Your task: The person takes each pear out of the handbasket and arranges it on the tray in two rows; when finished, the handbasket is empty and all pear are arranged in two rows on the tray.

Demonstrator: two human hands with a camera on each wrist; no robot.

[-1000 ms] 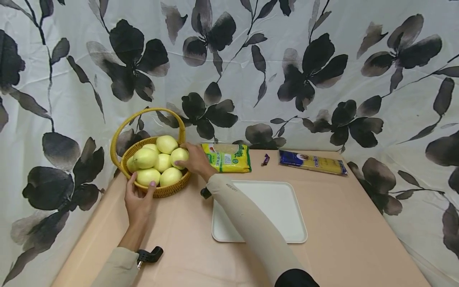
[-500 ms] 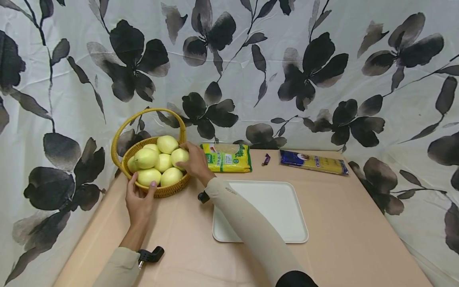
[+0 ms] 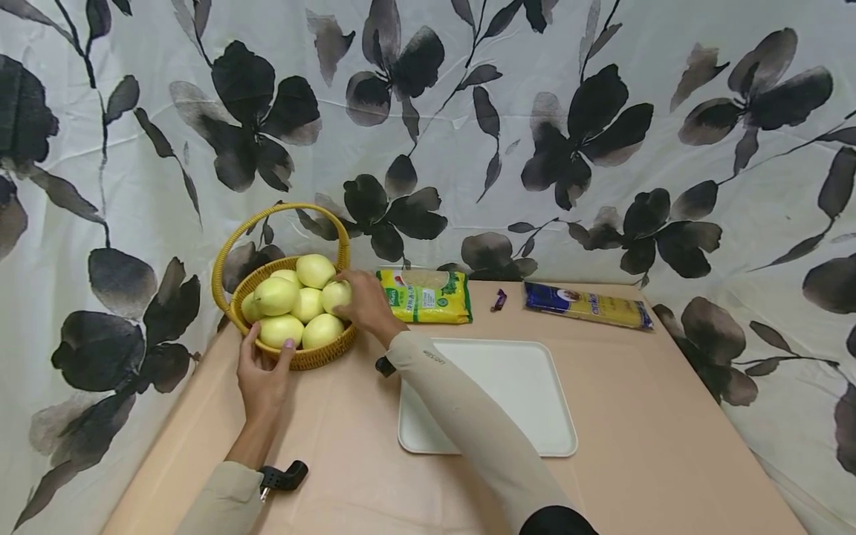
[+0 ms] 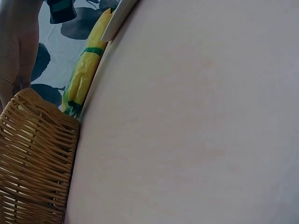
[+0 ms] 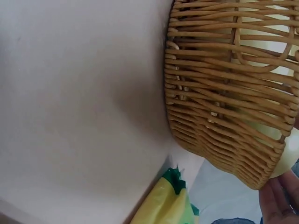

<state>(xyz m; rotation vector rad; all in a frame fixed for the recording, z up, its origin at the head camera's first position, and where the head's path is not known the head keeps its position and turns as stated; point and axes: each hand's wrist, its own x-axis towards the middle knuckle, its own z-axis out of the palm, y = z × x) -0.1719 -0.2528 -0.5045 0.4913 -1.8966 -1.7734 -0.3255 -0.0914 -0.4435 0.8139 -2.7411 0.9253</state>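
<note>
A yellow wicker basket (image 3: 321, 360) with a tall hooped handle stands at the left of the table, filled with several smooth, pale yellow-green fruits (image 3: 281, 331). My left hand (image 3: 263, 379) holds the basket's front rim, thumb and fingers spread along it. At the right side, my right hand (image 3: 369, 305) reaches over the rim, with its thumb and fingers about the rightmost fruit (image 3: 336, 296). The right wrist view shows fingers (image 5: 275, 200) beside that fruit at the rim; part of the grasp is hidden. In the left wrist view, the basket's woven wall (image 4: 37, 158) fills the lower left.
A white rectangular tray (image 3: 495, 401) lies mid-table, partly under the right sleeve. Behind it are a yellow-green packet (image 3: 428, 297), a small purple wrapped piece (image 3: 498, 300) and a long blue-and-yellow packet (image 3: 588, 305). A floral cloth (image 3: 481, 148) hangs at the back.
Both hands stay in place on the basket and fruit. The head view shifts slightly; nothing on the table visibly moves.
</note>
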